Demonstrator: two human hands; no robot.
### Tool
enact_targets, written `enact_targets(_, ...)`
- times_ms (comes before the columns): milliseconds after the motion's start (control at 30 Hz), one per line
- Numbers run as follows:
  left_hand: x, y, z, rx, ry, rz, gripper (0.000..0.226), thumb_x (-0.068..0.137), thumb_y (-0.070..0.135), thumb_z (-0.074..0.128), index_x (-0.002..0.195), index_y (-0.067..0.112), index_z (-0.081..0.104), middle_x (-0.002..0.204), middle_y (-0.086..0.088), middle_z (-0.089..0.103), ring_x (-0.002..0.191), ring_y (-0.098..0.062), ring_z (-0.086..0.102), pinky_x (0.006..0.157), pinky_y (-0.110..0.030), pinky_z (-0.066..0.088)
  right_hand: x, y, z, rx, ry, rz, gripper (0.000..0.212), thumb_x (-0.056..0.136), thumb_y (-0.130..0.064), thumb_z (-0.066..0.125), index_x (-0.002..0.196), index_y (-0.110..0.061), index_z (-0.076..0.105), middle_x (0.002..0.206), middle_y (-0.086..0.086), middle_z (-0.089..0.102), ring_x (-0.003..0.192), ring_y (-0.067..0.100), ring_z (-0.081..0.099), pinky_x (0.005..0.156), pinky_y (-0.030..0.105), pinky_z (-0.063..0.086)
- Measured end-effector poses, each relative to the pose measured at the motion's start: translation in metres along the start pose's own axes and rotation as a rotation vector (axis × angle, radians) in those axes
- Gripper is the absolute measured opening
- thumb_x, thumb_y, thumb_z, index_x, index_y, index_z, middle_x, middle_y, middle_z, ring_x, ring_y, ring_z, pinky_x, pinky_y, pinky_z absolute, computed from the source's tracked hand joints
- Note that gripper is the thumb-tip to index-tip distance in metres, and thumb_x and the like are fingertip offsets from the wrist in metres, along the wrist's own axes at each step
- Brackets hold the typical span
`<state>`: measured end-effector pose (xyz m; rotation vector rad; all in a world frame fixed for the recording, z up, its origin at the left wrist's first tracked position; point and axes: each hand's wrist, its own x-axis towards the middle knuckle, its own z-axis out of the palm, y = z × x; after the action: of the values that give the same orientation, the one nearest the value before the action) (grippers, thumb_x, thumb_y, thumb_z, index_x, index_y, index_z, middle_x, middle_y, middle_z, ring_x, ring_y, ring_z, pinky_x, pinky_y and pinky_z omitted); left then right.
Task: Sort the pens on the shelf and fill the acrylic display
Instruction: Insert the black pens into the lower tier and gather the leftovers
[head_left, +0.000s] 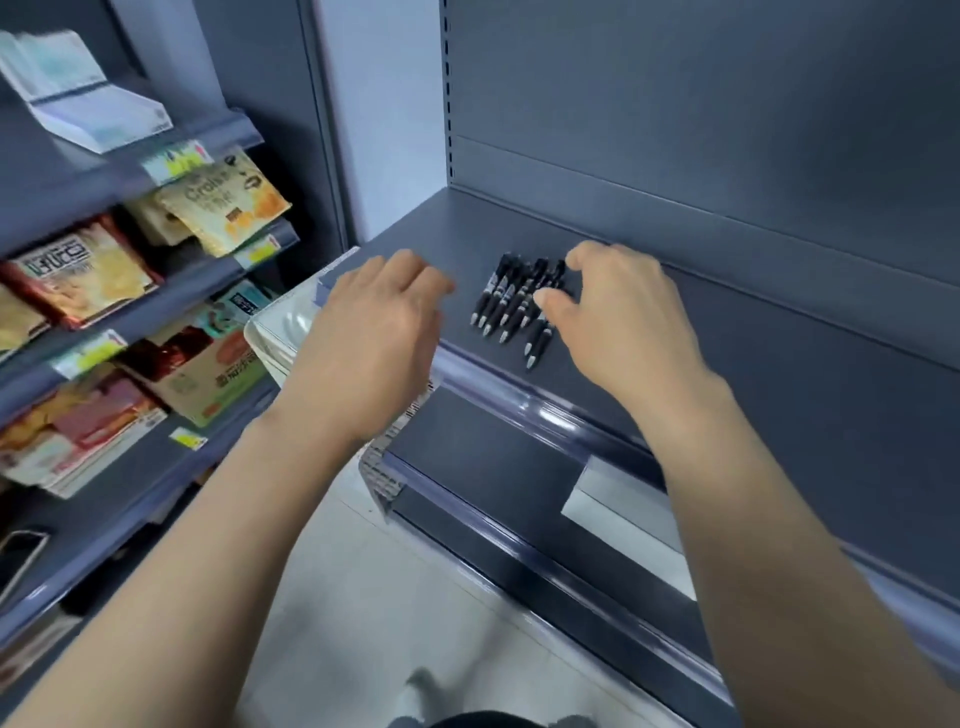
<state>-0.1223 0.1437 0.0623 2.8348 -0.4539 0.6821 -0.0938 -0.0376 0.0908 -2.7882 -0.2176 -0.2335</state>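
The pens (519, 299) lie side by side mid-frame on the shelf (701, 374), tips pointing lower left, right under the curled fingers of the nearer right hand (618, 312), whose grip cannot be told, while the relaxed, empty left hand (379, 322) hovers left of them.

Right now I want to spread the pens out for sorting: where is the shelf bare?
Bare shelf runs right of the right hand to the back panel, and a strip lies behind the pens. Crowded: the left end, where the left hand hovers by the acrylic display.
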Motion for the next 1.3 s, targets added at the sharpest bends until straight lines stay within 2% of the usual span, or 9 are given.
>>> enact_targets(200,0.040,-0.026,0.035,-0.164,-0.065,0.048,0.026,0.088,0.013,0.048,0.109,0.004,0.060,0.102,-0.016,0.058,0.093,-0.039,0.056,0.083,-0.047,0.046,0.030,0.006,0.022,0.013,-0.022,0.228,0.037,0.094,-0.031,0.055,0.117,-0.003,0.054,0.112,0.017,0.061,0.106,0.035,0.053,0.082,0.038,0.043)
enact_targets(633,0.106,-0.044,0.127,-0.227,-0.368,-0.191,0.031,0.094,0.025,0.052,0.119,0.008,0.053,0.121,-0.011,0.053,0.106,-0.033,0.053,0.084,-0.039,0.043,0.097,0.048,0.077,0.113,-0.202,0.365,0.035,0.093,-0.032,0.059,0.109,-0.001,0.057,0.104,0.012,0.061,0.095,0.032,0.057,0.071,0.031,0.039)
enact_targets(700,0.114,-0.044,0.137,-0.263,-0.409,-0.253,0.037,0.092,0.030,0.056,0.119,0.006,0.050,0.120,-0.013,0.052,0.105,-0.034,0.053,0.083,-0.040,0.044,0.101,0.050,0.083,0.115,-0.235,0.406,0.031,0.092,-0.035,0.060,0.093,-0.004,0.056,0.085,0.006,0.055,0.082,0.029,0.054,0.064,0.030,0.039)
enact_targets(800,0.128,-0.042,0.149,-0.308,-0.495,-0.355,0.054,0.086,0.040,0.062,0.121,0.004,0.044,0.122,-0.015,0.050,0.108,-0.034,0.052,0.084,-0.040,0.043,0.107,0.046,0.090,0.102,-0.294,0.497,0.045,0.088,-0.042,0.062,0.066,-0.011,0.039,0.067,0.001,0.042,0.072,0.025,0.047,0.057,0.030,0.034)
enact_targets(1033,0.151,-0.048,0.165,-0.411,-0.690,-0.434,0.068,0.073,0.036,0.077,0.120,0.001,0.044,0.123,-0.018,0.048,0.109,-0.034,0.053,0.083,-0.037,0.043,0.123,0.025,0.102,0.159,-0.395,0.692,0.038,0.082,-0.034,0.072,0.076,-0.011,0.043,0.084,0.003,0.047,0.080,0.023,0.049,0.067,0.030,0.040)
enact_targets(1133,0.163,-0.053,0.171,-0.508,-0.791,-0.470,0.062,0.067,0.028,0.081,0.113,0.000,0.052,0.111,-0.015,0.058,0.102,-0.031,0.059,0.081,-0.037,0.048,0.128,0.021,0.102,0.203,-0.391,0.776,0.041,0.080,-0.026,0.075,0.067,-0.014,0.038,0.088,0.005,0.049,0.086,0.026,0.054,0.068,0.029,0.041)
enact_targets(1200,0.169,-0.055,0.175,-0.586,-0.843,-0.451,0.032,0.070,0.017,0.078,0.089,0.003,0.057,0.085,-0.009,0.063,0.085,-0.027,0.063,0.072,-0.034,0.049,0.131,0.022,0.103,0.216,-0.388,0.814,0.042,0.079,-0.025,0.075,0.066,-0.014,0.037,0.088,0.005,0.049,0.089,0.026,0.056,0.069,0.028,0.041)
enact_targets(1233,0.171,-0.054,0.176,-0.612,-0.862,-0.447,0.024,0.072,0.012,0.075,0.076,0.006,0.052,0.072,-0.007,0.058,0.074,-0.025,0.060,0.065,-0.032,0.048,0.132,0.022,0.103,0.230,-0.386,0.834,0.041,0.079,-0.024,0.075,0.065,-0.014,0.038,0.086,0.005,0.050,0.086,0.025,0.055,0.068,0.027,0.041)
enact_targets(1300,0.173,-0.055,0.179,-0.664,-0.886,-0.451,0.030,0.073,0.010,0.073,0.066,0.010,0.044,0.059,-0.005,0.049,0.056,-0.022,0.051,0.057,-0.028,0.042,0.134,0.024,0.106,0.250,-0.393,0.871,0.039,0.079,-0.024,0.075,0.065,-0.013,0.040,0.080,0.004,0.050,0.078,0.022,0.052,0.058,0.024,0.040)
